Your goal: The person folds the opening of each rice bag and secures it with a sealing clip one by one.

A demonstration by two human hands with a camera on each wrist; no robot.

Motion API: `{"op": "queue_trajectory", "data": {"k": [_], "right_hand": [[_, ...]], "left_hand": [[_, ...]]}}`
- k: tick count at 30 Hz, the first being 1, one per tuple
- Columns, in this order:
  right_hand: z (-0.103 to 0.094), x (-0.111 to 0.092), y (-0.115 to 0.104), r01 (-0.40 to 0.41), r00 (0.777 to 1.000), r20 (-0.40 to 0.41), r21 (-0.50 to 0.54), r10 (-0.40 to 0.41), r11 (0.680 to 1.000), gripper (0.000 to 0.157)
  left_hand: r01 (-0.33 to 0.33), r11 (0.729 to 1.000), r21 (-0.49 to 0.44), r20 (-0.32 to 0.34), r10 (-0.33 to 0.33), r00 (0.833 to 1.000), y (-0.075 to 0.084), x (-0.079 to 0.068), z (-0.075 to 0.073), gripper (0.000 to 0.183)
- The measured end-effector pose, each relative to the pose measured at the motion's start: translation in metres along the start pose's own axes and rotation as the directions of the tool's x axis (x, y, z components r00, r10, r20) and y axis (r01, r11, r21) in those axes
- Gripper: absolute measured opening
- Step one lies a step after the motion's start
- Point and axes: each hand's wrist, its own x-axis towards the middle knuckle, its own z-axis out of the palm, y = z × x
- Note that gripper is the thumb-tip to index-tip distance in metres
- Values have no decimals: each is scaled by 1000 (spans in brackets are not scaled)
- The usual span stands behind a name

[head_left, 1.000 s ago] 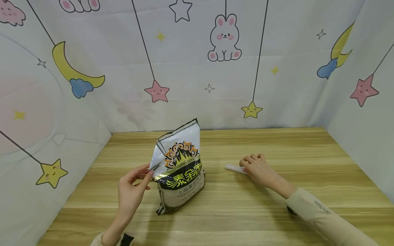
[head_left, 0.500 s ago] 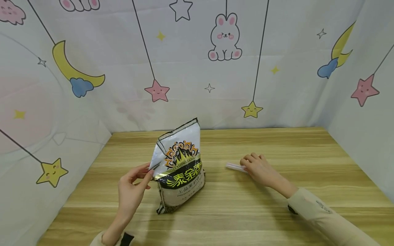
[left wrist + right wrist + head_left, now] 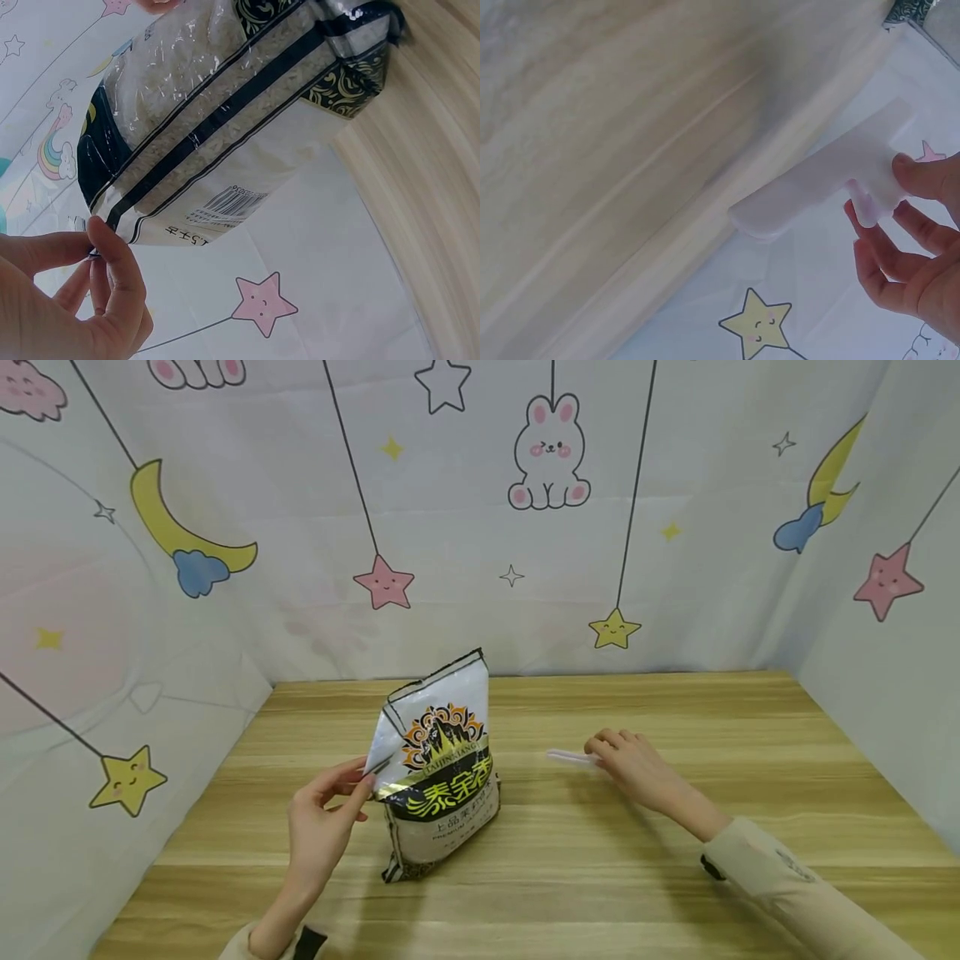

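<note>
A bag of rice (image 3: 442, 768) stands upright on the table, its top edge sealed and slanting. My left hand (image 3: 322, 818) pinches the bag's left side edge between thumb and fingers. In the left wrist view, rice grains show through the clear panel of the rice bag (image 3: 202, 112), and the left hand (image 3: 82, 292) grips a corner of it. To the right, my right hand (image 3: 633, 768) holds a white plastic bag clip (image 3: 572, 756) just above the table. In the right wrist view, the thumb and fingers of the right hand (image 3: 922, 232) pinch the clip (image 3: 817, 176) near its short projecting stub.
Under everything lies a wood-grain table (image 3: 525, 902). A white cloth backdrop (image 3: 465, 527) printed with stars, moons and a rabbit encloses its back and sides.
My right hand has risen slightly, and the clip in it has tilted so that it looks thinner from above. The left hand and the rice bag have stayed in place.
</note>
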Motion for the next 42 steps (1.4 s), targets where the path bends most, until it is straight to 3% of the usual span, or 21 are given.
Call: {"op": "queue_trajectory", "data": {"k": [4, 9, 22, 34, 42], "right_hand": [[-4, 1, 0, -17, 1000, -23, -10, 17, 1000, 25], [-10, 4, 0, -1, 994, -108, -23, -1, 1000, 33], [-24, 14, -2, 78, 950, -302, -15, -79, 997, 32], [-35, 24, -6, 121, 911, -398, 15, -105, 993, 41], [-48, 33, -9, 163, 891, -431, 14, -142, 986, 37]], "left_hand": [[5, 1000, -1, -1, -5, 1000, 0, 0, 0, 21], [5, 1000, -1, -1, -5, 1000, 0, 0, 0, 21], [4, 1000, 1, -4, -4, 1000, 1, 0, 0, 21], [2, 1000, 7, 0, -2, 1000, 1, 0, 0, 21], [3, 1000, 8, 2, -3, 1000, 1, 0, 0, 21]]}}
